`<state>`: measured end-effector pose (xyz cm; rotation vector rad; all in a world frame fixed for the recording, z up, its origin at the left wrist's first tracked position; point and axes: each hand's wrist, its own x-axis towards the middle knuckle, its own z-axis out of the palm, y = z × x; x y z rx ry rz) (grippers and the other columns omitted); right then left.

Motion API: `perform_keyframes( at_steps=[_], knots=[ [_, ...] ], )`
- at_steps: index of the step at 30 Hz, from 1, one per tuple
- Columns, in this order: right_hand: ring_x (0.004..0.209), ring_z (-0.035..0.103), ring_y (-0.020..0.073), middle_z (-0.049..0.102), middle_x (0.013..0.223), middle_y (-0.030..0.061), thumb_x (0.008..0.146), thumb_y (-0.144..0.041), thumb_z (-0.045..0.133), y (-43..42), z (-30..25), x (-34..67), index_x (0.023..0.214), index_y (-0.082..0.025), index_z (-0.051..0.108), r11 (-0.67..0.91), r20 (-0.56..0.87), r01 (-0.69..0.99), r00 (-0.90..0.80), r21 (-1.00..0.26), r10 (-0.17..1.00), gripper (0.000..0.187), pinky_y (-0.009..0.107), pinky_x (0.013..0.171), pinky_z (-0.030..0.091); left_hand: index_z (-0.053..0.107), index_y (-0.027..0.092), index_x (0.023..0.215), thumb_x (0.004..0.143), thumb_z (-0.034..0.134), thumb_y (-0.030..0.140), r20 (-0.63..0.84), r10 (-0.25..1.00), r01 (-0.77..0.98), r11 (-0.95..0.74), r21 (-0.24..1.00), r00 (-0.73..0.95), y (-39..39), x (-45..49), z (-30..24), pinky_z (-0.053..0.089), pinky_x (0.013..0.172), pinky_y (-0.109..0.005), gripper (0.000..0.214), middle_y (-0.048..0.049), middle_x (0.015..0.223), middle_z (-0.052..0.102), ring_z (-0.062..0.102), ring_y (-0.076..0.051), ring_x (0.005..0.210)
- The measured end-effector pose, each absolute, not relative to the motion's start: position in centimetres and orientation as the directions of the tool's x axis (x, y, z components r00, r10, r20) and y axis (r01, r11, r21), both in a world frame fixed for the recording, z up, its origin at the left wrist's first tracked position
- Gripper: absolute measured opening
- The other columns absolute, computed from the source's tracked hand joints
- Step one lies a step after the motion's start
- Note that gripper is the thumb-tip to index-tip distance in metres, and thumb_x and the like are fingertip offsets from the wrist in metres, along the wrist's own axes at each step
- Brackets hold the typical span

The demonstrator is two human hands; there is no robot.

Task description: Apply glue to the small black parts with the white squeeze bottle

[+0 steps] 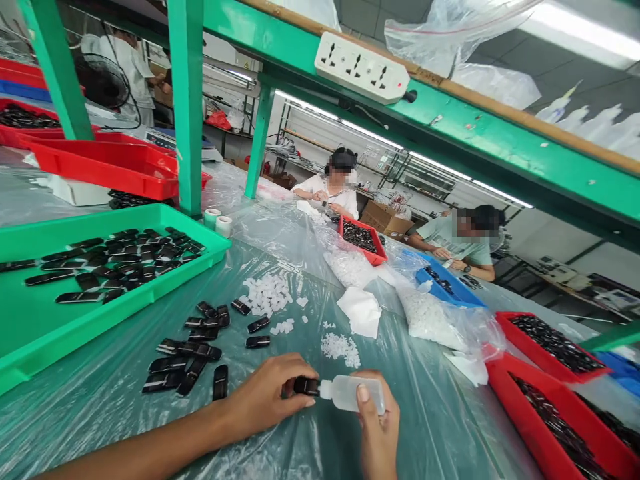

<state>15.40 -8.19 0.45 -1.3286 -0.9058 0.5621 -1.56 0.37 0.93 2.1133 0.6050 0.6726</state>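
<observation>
My left hand (267, 397) is closed around a small black plastic piece (306, 385) at the near edge of the table. My right hand (377, 427) grips a small clear squeeze bottle (350, 392), its nozzle touching the black piece. Just left of my hands lie several loose black pieces (187, 357) on the plastic-covered table. Beyond them sit piles of small white parts (267, 293) and a smaller white heap (340, 348).
A green tray (30, 333) with several black pieces stands at left, red trays (107, 167) behind it. Red trays (535, 417) of black parts line the right. Bags of white parts (430, 317) lie mid-table. Two people work at the far side. A power strip (360, 67) hangs overhead.
</observation>
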Motion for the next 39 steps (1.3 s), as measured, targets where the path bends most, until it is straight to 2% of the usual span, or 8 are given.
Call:
perform_keyframes(
  at_steps=[6, 14, 18, 22, 29, 32, 35, 39],
  knots=[
    [0.063, 0.050, 0.0167, 0.056, 0.071, 0.0012, 0.069, -0.049, 0.064, -8.0, -0.1, 15.8, 0.081, -0.018, 0.058, 0.200, 0.250, 0.150, 0.543, -0.968, 0.801, 0.034, 0.024, 0.050, 0.035, 0.064, 0.023, 0.094, 0.080, 0.060, 0.026, 0.217, 0.627, 0.203, -0.528, 0.825, 0.748, 0.4, -1.5, 1.0, 0.038, 0.059, -0.020, 0.015, -0.0015, 0.084, 0.057, 0.052, -0.014, 0.069],
    [0.057, 0.047, 0.0148, 0.053, 0.064, 0.0000, 0.070, -0.048, 0.063, -8.1, 0.2, 15.5, 0.074, -0.017, 0.059, 0.231, 0.294, 0.184, 0.531, -0.955, 0.794, 0.031, 0.024, 0.050, 0.035, 0.060, 0.018, 0.082, 0.077, 0.062, 0.024, 0.187, 0.656, 0.214, -0.482, 0.850, 0.731, 0.3, -1.4, 0.6, 0.031, 0.052, -0.018, 0.008, 0.0026, 0.071, 0.056, 0.047, -0.011, 0.059],
    [0.054, 0.046, 0.0135, 0.053, 0.064, -0.0001, 0.071, -0.049, 0.061, -8.3, 0.5, 15.1, 0.074, -0.017, 0.058, 0.194, 0.272, 0.195, 0.564, -0.961, 0.779, 0.032, 0.023, 0.048, 0.034, 0.058, 0.016, 0.083, 0.074, 0.065, 0.024, 0.138, 0.681, 0.149, -0.345, 0.927, 0.719, 0.4, -1.2, -0.1, 0.028, 0.049, -0.018, 0.014, 0.0047, 0.063, 0.054, 0.043, -0.009, 0.055],
    [0.052, 0.045, 0.0133, 0.053, 0.061, -0.0002, 0.070, -0.051, 0.061, -8.4, 0.8, 15.1, 0.075, -0.018, 0.057, 0.151, 0.239, 0.195, 0.593, -0.969, 0.769, 0.034, 0.022, 0.045, 0.031, 0.063, 0.015, 0.093, 0.074, 0.065, 0.027, 0.123, 0.672, 0.029, -0.211, 0.977, 0.730, 0.5, -1.2, -0.1, 0.036, 0.056, -0.019, 0.022, -0.0008, 0.076, 0.062, 0.051, -0.012, 0.063],
    [0.059, 0.049, 0.0158, 0.055, 0.067, 0.0014, 0.069, -0.052, 0.061, -8.4, 0.7, 15.5, 0.079, -0.018, 0.056, 0.123, 0.198, 0.161, 0.642, -0.979, 0.741, 0.036, 0.023, 0.046, 0.033, 0.061, 0.012, 0.115, 0.086, 0.050, 0.040, 0.032, 0.577, -0.075, 0.050, 0.996, 0.816, 0.5, -1.4, 0.7, 0.047, 0.067, -0.027, 0.042, -0.0108, 0.090, 0.067, 0.060, -0.017, 0.070],
    [0.059, 0.049, 0.0153, 0.055, 0.067, 0.0008, 0.069, -0.052, 0.061, -8.4, 0.6, 15.6, 0.079, -0.018, 0.057, 0.123, 0.185, 0.141, 0.643, -0.982, 0.743, 0.035, 0.023, 0.048, 0.033, 0.063, 0.013, 0.113, 0.084, 0.055, 0.037, 0.051, 0.553, -0.081, 0.029, 0.996, 0.832, 0.6, -1.5, 1.1, 0.047, 0.071, -0.027, 0.039, -0.0113, 0.095, 0.068, 0.061, -0.019, 0.078],
    [0.058, 0.048, 0.0148, 0.055, 0.067, 0.0006, 0.070, -0.051, 0.061, -8.4, 0.5, 15.7, 0.078, -0.018, 0.057, 0.131, 0.187, 0.135, 0.639, -0.982, 0.746, 0.034, 0.023, 0.048, 0.033, 0.066, 0.015, 0.109, 0.080, 0.061, 0.029, 0.096, 0.580, -0.057, -0.084, 0.995, 0.809, 0.6, -1.6, 1.2, 0.046, 0.074, -0.026, 0.034, -0.0094, 0.100, 0.068, 0.061, -0.021, 0.085],
    [0.056, 0.045, 0.0141, 0.052, 0.064, -0.0001, 0.070, -0.051, 0.060, -8.4, 0.4, 15.8, 0.076, -0.018, 0.057, 0.128, 0.173, 0.116, 0.619, -0.985, 0.766, 0.034, 0.023, 0.047, 0.032, 0.066, 0.019, 0.109, 0.076, 0.065, 0.025, 0.126, 0.650, 0.059, -0.255, 0.965, 0.750, 0.5, -1.6, 1.0, 0.046, 0.072, -0.025, 0.033, -0.0050, 0.096, 0.070, 0.061, -0.020, 0.081]
  ],
)
